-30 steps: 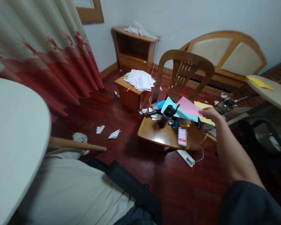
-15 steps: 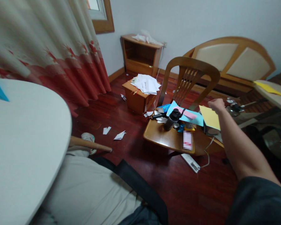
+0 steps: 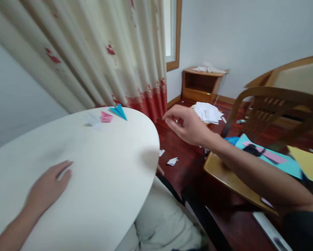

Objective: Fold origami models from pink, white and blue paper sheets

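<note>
My left hand (image 3: 48,186) rests on the white round table (image 3: 106,181), its thumb spread from the fingers, with nothing visible in it. In mid-air past the table's right edge, my right hand (image 3: 186,123) is closed, thumb and index finger brought together in a pinch. Blur hides whether anything small is between those fingertips. Toward the table's far edge lie a blue folded paper plane (image 3: 119,111), a pink folded paper (image 3: 106,117) and a blurred whitish paper piece (image 3: 93,119).
Right of me, a wooden chair (image 3: 218,170) holds light blue paper (image 3: 289,167), pink paper (image 3: 273,152) and yellow paper (image 3: 308,164). White sheets (image 3: 208,112) are piled behind my right hand. Folded white paper (image 3: 172,161) lies on the dark red floor. A curtain (image 3: 135,52) hangs beyond the table.
The view has swung left, bringing more table and my left hand into sight. My right hand has moved from beside the yellow paper at the chair toward the table, still closed.
</note>
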